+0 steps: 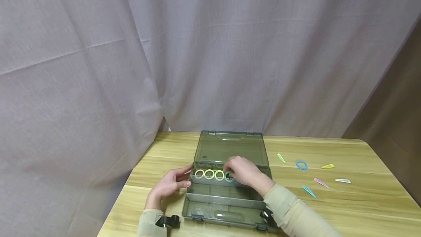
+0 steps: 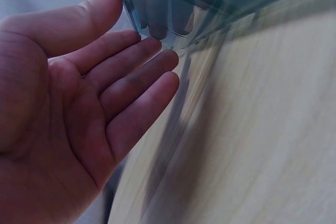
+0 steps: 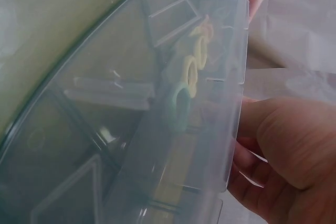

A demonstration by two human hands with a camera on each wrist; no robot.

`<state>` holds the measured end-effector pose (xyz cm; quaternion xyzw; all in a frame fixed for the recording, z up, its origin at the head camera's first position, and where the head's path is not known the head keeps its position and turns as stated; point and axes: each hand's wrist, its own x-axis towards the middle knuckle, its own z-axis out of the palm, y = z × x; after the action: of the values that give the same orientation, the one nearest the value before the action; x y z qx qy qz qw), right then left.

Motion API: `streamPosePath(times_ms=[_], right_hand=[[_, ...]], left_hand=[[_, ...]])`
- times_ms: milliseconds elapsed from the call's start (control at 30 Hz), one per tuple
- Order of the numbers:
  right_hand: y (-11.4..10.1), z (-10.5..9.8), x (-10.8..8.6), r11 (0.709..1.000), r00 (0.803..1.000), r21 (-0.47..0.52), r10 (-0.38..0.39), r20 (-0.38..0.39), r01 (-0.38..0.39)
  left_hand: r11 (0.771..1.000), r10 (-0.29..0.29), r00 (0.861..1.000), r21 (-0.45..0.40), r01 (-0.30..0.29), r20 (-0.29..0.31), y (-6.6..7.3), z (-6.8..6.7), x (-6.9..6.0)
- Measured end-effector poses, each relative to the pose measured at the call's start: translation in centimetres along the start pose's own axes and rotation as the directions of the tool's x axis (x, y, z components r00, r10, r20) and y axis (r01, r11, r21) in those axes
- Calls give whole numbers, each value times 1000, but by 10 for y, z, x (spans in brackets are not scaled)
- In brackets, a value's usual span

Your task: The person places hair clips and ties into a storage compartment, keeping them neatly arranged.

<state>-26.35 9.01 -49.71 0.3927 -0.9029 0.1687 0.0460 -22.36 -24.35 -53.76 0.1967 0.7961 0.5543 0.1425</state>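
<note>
A translucent grey-green box (image 1: 227,192) lies with its lid raised on the table. In its back compartment a pink ring (image 1: 199,173), two yellow rings (image 1: 209,174) and a green ring (image 1: 229,176) stand in a row. My right hand (image 1: 245,171) reaches in from the right, its curled fingers pinching the green ring; the right wrist view shows the green ring (image 3: 179,109) through clear plastic, with the hand (image 3: 289,156) partly behind it. At the box's left wall my left hand (image 1: 170,183) rests its fingertips, palm (image 2: 79,114) and fingers loosely extended.
Right of the box lie a blue ring (image 1: 301,165) and several hair clips: green (image 1: 281,158), yellow (image 1: 327,166), pink (image 1: 321,183), white (image 1: 343,181) and blue (image 1: 308,191). The raised lid (image 1: 231,147) leans back, and a grey curtain (image 1: 217,54) hangs behind the table.
</note>
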Motion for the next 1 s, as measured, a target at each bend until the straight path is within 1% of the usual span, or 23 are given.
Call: streamPosePath(times_ms=[200, 433, 567, 667, 733, 867, 1000], right_hand=[[2, -1, -2, 1000, 1000, 5, 18, 24, -18], [4, -3, -4, 999, 1000, 33, 20, 17, -21], [6, -5, -5, 997, 999, 74, 19, 27, -21], [9, -5, -5, 993, 999, 116, -2, 40, -2], [11, -5, -5, 987, 999, 160, -17, 51, 8], [20, -8, -6, 971, 997, 238, -23, 68, 7], [28, -16, -8, 964, 998, 267, -20, 67, 1]], left_hand=[[1000, 15, 1000, -7, -15, 8, -1, 1, 2], [1000, 15, 1000, -16, -15, 13, 2, 1, 3], [1000, 11, 1000, -18, -11, 12, 2, 1, 4], [1000, 2, 1000, -23, -2, 8, 1, 0, 3], [1000, -4, 1000, -29, 4, 6, 0, -1, 2], [1000, -2, 1000, -23, 2, 2, -2, -2, 3], [1000, -1, 1000, -14, 1, -6, -3, -4, 2]])
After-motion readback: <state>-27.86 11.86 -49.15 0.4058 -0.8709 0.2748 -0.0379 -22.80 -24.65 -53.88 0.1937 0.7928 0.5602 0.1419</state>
